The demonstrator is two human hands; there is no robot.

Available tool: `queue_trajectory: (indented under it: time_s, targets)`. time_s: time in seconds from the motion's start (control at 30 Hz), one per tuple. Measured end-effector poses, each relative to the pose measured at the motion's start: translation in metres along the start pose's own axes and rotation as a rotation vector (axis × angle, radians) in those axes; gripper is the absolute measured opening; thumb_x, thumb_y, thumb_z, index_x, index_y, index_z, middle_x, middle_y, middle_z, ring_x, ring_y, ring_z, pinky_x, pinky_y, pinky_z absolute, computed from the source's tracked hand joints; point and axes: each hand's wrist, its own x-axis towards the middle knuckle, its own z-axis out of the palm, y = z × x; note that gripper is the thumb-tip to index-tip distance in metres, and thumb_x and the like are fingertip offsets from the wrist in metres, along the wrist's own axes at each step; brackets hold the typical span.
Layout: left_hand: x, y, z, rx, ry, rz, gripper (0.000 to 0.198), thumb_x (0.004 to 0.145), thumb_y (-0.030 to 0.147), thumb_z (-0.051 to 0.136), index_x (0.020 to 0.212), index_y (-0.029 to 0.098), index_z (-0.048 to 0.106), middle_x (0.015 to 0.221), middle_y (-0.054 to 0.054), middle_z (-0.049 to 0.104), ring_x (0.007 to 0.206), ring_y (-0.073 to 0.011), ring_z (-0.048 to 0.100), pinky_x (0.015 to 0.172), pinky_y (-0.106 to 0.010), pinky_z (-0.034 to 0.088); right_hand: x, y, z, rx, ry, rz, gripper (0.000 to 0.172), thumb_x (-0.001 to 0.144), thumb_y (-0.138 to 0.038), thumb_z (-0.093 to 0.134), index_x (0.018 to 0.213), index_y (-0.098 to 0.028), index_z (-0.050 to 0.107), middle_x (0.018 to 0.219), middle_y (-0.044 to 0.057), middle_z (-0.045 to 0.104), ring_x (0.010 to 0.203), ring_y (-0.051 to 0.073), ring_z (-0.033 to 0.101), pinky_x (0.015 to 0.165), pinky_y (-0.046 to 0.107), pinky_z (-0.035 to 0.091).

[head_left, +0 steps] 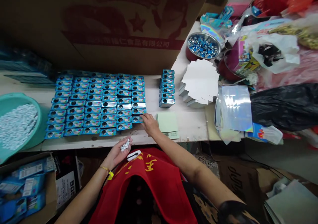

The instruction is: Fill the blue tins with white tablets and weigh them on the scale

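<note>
Small white tablets (125, 145) lie in the cupped palm of my left hand (118, 152), just off the table's front edge. The fingers of my right hand (149, 124) are closed at the right end of a small blue tin (137, 119), the front one in the rightmost column of a large block. Upright blue tins (92, 116) stand packed side by side in several columns, each with a round hole in its top. A shorter separate row of blue tins (167, 96) stands to the right, some with white showing in their holes.
A turquoise basin (41, 118) of white tablets stands at the left. Beyond my right hand are a pale green scale (167, 123), a stack of white cards (201, 80) and a metal bowl (203, 45) of small round caps. A large carton (111, 28) walls off the back.
</note>
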Motion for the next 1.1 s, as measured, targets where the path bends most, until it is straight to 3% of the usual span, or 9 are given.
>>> queue_trajectory:
  time_s: [0.1, 0.23, 0.33, 0.43, 0.6, 0.77, 0.93, 1.1]
  targets:
    - [0.003, 0.003, -0.001, 0.002, -0.007, -0.012, 0.019, 0.076, 0.001, 0.048, 0.089, 0.009, 0.060, 0.077, -0.010, 0.064, 0.067, -0.0138, 0.063, 0.059, -0.022, 0.053, 0.003, 0.020, -0.013, 0.022, 0.088, 0.014, 0.037, 0.080, -0.025, 0.050, 0.117, -0.021, 0.048, 0.111, 0.009, 0.049, 0.101, 0.022, 0.043, 0.084, 0.036, 0.041]
    - [0.006, 0.004, -0.002, -0.001, -0.016, -0.021, 0.019, 0.076, 0.002, 0.049, 0.090, 0.009, 0.060, 0.078, -0.010, 0.064, 0.067, -0.0137, 0.063, 0.058, -0.022, 0.053, 0.007, 0.079, -0.058, -0.099, 0.310, 0.252, 0.026, 0.083, -0.026, 0.045, 0.105, -0.022, 0.056, 0.108, 0.011, 0.048, 0.100, 0.025, 0.041, 0.083, 0.041, 0.037]
    - [0.006, 0.001, 0.002, 0.012, -0.017, -0.020, 0.018, 0.075, 0.002, 0.051, 0.089, 0.008, 0.061, 0.078, -0.010, 0.064, 0.067, -0.0137, 0.063, 0.058, -0.022, 0.053, 0.020, 0.115, -0.075, -0.245, 0.307, 0.266, 0.022, 0.081, -0.021, 0.047, 0.100, -0.023, 0.059, 0.112, 0.012, 0.047, 0.099, 0.027, 0.039, 0.080, 0.042, 0.034]
    - [0.006, -0.003, 0.007, 0.021, -0.035, -0.014, 0.018, 0.075, 0.003, 0.053, 0.090, 0.009, 0.061, 0.078, -0.010, 0.064, 0.067, -0.0135, 0.062, 0.059, -0.022, 0.053, 0.030, 0.127, -0.072, -0.347, 0.256, 0.192, 0.019, 0.082, -0.018, 0.045, 0.091, -0.022, 0.061, 0.113, 0.011, 0.048, 0.096, 0.025, 0.039, 0.075, 0.039, 0.033]
    - [0.009, -0.008, 0.013, 0.044, -0.060, -0.040, 0.018, 0.074, 0.004, 0.053, 0.089, 0.009, 0.061, 0.077, -0.009, 0.064, 0.067, -0.0135, 0.063, 0.059, -0.021, 0.053, 0.031, 0.124, -0.065, -0.468, 0.138, 0.095, 0.020, 0.085, -0.017, 0.040, 0.088, -0.021, 0.060, 0.109, 0.010, 0.050, 0.092, 0.023, 0.040, 0.071, 0.036, 0.029]
    - [0.010, -0.008, 0.024, 0.084, -0.069, -0.066, 0.018, 0.074, 0.003, 0.052, 0.088, 0.010, 0.061, 0.076, -0.009, 0.064, 0.065, -0.0134, 0.063, 0.056, -0.020, 0.052, 0.024, 0.108, -0.090, -0.523, 0.051, 0.007, 0.022, 0.083, -0.013, 0.040, 0.079, -0.019, 0.060, 0.104, 0.011, 0.052, 0.090, 0.024, 0.039, 0.069, 0.036, 0.027]
    - [0.010, -0.008, 0.031, 0.076, -0.078, -0.068, 0.022, 0.075, 0.002, 0.050, 0.093, 0.009, 0.060, 0.074, -0.009, 0.064, 0.066, -0.0131, 0.063, 0.058, -0.020, 0.052, -0.012, 0.069, -0.118, -0.554, -0.013, -0.139, 0.023, 0.082, -0.009, 0.038, 0.081, -0.018, 0.060, 0.102, 0.010, 0.052, 0.089, 0.024, 0.039, 0.070, 0.038, 0.028]
    - [0.013, -0.008, 0.038, 0.083, -0.074, -0.088, 0.025, 0.076, 0.002, 0.049, 0.097, 0.010, 0.059, 0.074, -0.008, 0.064, 0.066, -0.0134, 0.063, 0.057, -0.020, 0.053, -0.050, 0.044, -0.102, -0.506, -0.080, -0.116, 0.019, 0.081, -0.011, 0.042, 0.080, -0.018, 0.060, 0.093, 0.009, 0.054, 0.084, 0.022, 0.041, 0.070, 0.037, 0.030]
